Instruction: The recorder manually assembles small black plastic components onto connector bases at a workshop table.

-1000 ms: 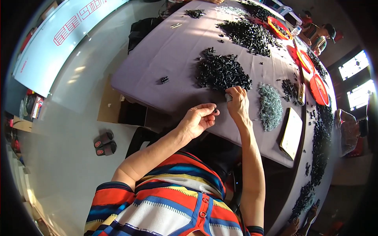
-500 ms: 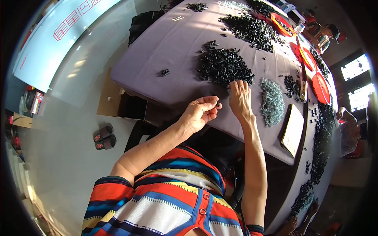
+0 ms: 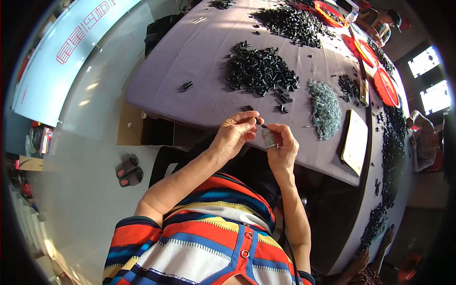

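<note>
Close together over the near table edge, my two hands meet fingertip to fingertip. My left hand (image 3: pixel 233 132) is closed in a pinch on a small black part (image 3: pixel 258 121). Another small black piece (image 3: pixel 264 127) sits between the thumb and fingers of my right hand (image 3: pixel 285 145). A pale grey wrap (image 3: pixel 269 137) covers one finger of that hand. Just beyond them lies a heap of short black tubular parts (image 3: pixel 261 70), with a few loose ones at its near side. A mound of clear greenish small pieces (image 3: pixel 325 111) is to the right.
The cloth-covered table (image 3: pixel 171 61) holds more black heaps (image 3: pixel 292 23) farther off. A pale flat box (image 3: pixel 354 142) lies near the right edge. Red trays (image 3: pixel 386 88) stand beyond it. A cardboard box (image 3: pixel 135 128) is below the table's left. Other people sit across and at right.
My right hand has come back from the black heap toward my left hand, now pinching a small black piece. Loose black parts now show at the heap's near side.
</note>
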Demonstrator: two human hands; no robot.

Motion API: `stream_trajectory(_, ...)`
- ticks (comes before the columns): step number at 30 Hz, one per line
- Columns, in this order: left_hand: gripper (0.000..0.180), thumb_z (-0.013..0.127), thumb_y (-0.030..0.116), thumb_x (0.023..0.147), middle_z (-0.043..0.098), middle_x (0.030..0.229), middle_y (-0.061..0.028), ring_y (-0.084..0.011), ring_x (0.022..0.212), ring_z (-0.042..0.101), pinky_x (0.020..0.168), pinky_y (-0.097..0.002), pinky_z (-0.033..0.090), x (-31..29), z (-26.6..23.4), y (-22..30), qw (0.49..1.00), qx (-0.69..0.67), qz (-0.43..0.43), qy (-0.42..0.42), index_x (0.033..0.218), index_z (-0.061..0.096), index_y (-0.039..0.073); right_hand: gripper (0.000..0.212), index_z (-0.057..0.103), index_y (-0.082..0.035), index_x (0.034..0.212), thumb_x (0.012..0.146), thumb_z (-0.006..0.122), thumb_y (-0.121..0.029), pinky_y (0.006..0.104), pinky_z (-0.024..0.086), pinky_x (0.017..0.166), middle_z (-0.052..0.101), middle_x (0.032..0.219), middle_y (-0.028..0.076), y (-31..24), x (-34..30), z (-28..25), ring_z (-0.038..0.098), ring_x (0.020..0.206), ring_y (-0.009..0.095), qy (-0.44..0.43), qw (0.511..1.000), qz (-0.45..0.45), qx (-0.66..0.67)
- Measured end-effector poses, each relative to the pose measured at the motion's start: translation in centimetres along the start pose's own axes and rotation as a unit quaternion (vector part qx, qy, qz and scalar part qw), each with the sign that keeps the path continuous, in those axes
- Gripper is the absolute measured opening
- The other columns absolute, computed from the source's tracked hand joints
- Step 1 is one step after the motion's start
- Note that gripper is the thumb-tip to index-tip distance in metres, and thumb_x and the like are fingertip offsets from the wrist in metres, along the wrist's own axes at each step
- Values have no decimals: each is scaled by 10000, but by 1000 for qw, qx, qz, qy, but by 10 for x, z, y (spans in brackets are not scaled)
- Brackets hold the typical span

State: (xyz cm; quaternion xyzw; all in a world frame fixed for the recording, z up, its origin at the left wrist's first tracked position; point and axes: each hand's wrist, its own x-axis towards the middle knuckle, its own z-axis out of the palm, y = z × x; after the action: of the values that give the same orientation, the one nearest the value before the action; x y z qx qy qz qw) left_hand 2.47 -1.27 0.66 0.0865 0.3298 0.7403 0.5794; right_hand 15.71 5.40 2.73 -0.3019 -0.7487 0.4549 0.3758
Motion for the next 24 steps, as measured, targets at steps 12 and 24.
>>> stream_trajectory(12, 187, 523, 49, 894, 641, 982, -79, -94, 768, 594, 665, -214, 482, -1, -4, -6, 997, 35, 38, -55, 1048, 617, 96, 251, 580, 16, 887, 676, 574, 153, 272, 504, 725, 616, 875, 100, -7, -2, 5, 621, 792, 183, 15, 990, -120, -73)
stream_trajectory(24, 166, 575, 72, 873, 654, 920, -63, -94, 750, 586, 662, -215, 475, -2, -2, -6, 998, 44, 34, -32, 1031, 624, 83, 193, 587, 7, 899, 743, 597, 120, 230, 471, 770, 619, 903, 38, 3, -9, 4, 575, 837, 87, 7, 999, -25, 35)
